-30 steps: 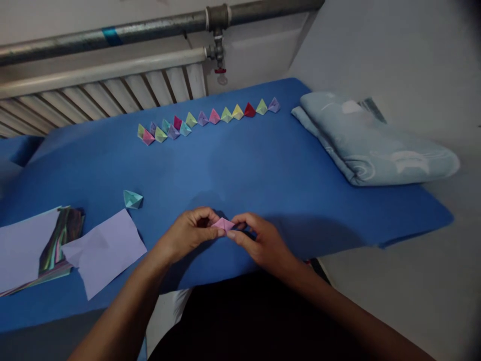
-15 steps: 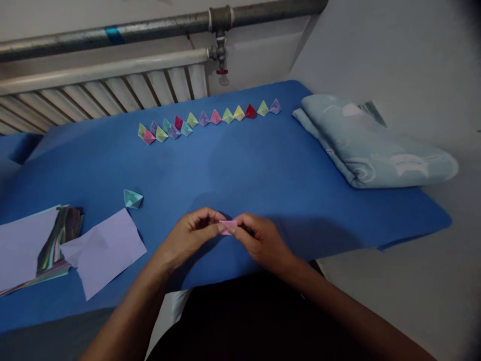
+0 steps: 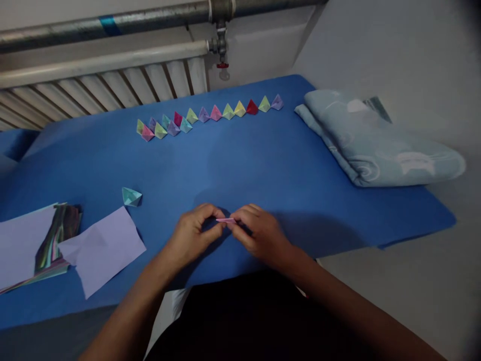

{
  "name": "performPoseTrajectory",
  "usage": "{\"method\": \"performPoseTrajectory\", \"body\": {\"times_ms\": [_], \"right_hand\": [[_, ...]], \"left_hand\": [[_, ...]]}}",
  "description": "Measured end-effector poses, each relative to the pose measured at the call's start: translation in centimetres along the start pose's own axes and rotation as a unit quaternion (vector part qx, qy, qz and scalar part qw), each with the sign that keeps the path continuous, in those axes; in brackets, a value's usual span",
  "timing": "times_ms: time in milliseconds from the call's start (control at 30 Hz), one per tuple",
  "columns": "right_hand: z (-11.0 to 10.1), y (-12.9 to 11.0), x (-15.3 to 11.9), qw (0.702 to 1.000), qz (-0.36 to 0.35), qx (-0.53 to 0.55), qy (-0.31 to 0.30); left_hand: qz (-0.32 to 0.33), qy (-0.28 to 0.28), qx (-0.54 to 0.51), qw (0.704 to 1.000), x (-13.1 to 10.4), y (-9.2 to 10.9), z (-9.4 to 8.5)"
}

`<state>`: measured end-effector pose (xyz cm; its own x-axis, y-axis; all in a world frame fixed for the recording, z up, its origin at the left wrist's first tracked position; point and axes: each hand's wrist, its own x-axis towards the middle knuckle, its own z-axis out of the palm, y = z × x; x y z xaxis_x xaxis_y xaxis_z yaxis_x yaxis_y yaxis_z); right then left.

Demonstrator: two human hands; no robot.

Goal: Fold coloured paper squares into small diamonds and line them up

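Observation:
A small folded pink paper [image 3: 225, 220] is pinched between both hands above the near part of the blue surface, seen nearly edge-on. My left hand [image 3: 196, 229] is closed on its left end with thumb and fingers. On the right end, my right hand [image 3: 259, 230] grips it the same way. The fingertips cover much of the paper. To the left of my left hand lie a teal folded paper boat [image 3: 131, 197] and a loose lilac paper sheet [image 3: 107, 250] with a creased, uneven edge.
A stack of coloured paper [image 3: 26, 245] lies at the far left. Several folded paper boats [image 3: 216, 114] form a row along the back of the blue surface [image 3: 240, 160]. A folded pale-green blanket [image 3: 383, 145] rests at the right. Behind stand a radiator [image 3: 124, 85] and a pipe [image 3: 158, 19].
The pink paper has tilted from showing its flat face to nearly edge-on. Both hands stay on it, with fingers slightly shifted. The camera view has moved a little.

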<state>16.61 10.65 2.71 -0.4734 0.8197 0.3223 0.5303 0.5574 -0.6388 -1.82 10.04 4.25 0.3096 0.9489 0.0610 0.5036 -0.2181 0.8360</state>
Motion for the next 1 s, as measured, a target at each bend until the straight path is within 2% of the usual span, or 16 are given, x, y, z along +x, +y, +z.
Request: {"method": "performPoseTrajectory", "body": {"times_ms": [100, 233, 333, 467, 633, 1000], "right_hand": [[0.2, 0.8, 0.6, 0.986, -0.092, -0.137, 0.006], [0.8, 1.7, 0.5, 0.963, -0.138, -0.233, -0.001], [1.3, 1.8, -0.4, 0.962, -0.143, -0.231, -0.019], [1.1, 1.7, -1.5, 0.971, -0.132, -0.193, -0.043], [0.8, 1.7, -1.7, 0.981, -0.115, -0.148, -0.045], [0.5, 1.9, -1.5, 0.991, -0.078, -0.095, -0.053]], "left_hand": [[0.128, 0.067, 0.153, 0.978, 0.3, -1.0, 0.7], [0.199, 0.095, 0.301, 0.928, 0.2, -2.1, 2.1], [0.209, 0.081, 0.342, 0.913, -0.5, -2.2, 2.5], [0.209, 0.05, 0.343, 0.914, -1.8, -1.9, 2.2], [0.207, 0.069, 0.344, 0.913, -2.6, -2.0, 2.2], [0.193, 0.088, 0.31, 0.927, -2.5, -2.3, 2.4]]}}
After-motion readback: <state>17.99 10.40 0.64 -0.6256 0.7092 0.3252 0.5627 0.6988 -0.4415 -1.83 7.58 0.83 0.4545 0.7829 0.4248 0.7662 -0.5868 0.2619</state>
